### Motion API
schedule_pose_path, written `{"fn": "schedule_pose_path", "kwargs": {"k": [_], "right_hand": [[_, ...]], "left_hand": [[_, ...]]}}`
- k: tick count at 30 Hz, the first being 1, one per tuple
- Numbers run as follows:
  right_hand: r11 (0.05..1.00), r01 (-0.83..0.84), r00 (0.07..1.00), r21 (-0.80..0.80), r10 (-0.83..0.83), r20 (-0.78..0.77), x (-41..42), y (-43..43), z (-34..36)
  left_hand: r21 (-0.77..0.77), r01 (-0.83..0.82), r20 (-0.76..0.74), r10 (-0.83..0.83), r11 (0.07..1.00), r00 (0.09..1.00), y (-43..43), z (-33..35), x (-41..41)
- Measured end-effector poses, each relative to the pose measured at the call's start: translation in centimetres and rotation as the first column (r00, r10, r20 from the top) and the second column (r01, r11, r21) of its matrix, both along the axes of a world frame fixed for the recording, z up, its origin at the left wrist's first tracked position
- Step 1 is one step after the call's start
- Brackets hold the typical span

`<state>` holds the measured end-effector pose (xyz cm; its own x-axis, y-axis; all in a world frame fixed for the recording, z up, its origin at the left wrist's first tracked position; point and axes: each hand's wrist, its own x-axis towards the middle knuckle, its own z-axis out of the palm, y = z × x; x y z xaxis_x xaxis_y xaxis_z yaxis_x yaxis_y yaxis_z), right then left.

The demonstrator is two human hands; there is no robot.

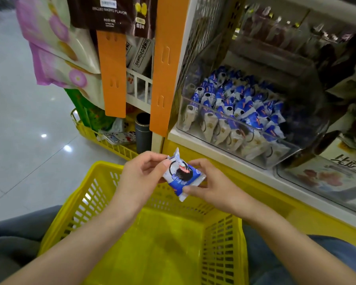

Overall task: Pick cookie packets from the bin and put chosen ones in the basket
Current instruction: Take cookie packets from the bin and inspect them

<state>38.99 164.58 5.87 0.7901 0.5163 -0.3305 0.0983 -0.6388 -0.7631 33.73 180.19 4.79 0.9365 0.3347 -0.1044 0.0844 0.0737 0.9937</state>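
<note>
Grips one cookie packet (183, 177), fingers of left hand (140, 177) and right hand (212, 186) clamped on its edges, just above the far rim of the basket (111, 164). Looks barely begun, with a bare basket floor and a well-stocked bin (292, 151) up right. Leaves open room straight down, inside the rim.

The basket (152, 243) sits at six o'clock, a packet (183, 175) above it. The bin (245, 122), at two o'clock, seemingly rests on a shelf (173, 133).

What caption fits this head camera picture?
Left hand and right hand hold a cookie packet over the yellow basket by the bin.
</note>
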Motion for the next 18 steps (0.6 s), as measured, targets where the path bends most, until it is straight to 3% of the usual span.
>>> {"fn": "schedule_pose_path", "kwargs": {"k": [3,7,10,14,18], "right_hand": [[0.983,0.017,0.991,0.185,-0.041,0.125,-0.45,0.52,0.4],[0.937,0.072,0.981,0.341,-0.129,0.146,-0.46,0.67,0.91],[0.921,0.113,0.985,0.372,-0.152,0.076,-0.36,0.73,0.94],[0.869,0.235,0.971,0.436,-0.19,-0.145,-0.22,0.82,1.07],[0.851,0.251,0.968,0.461,-0.221,-0.121,-0.59,0.76,0.67]], "left_hand": [[0.105,0.076,0.034,-0.08,0.992,0.996,-0.17,-0.31,-0.16],[0.178,0.125,0.014,-0.13,0.976,0.991,-0.44,-0.55,-0.35],[0.151,0.132,0.021,-0.136,0.98,0.99,-0.49,-0.35,-0.36],[0.051,0.14,0.029,-0.142,0.989,0.989,-0.63,0.02,-0.54],[0.096,0.154,0.014,-0.156,0.983,0.988,-0.65,0.18,-0.4]]}}
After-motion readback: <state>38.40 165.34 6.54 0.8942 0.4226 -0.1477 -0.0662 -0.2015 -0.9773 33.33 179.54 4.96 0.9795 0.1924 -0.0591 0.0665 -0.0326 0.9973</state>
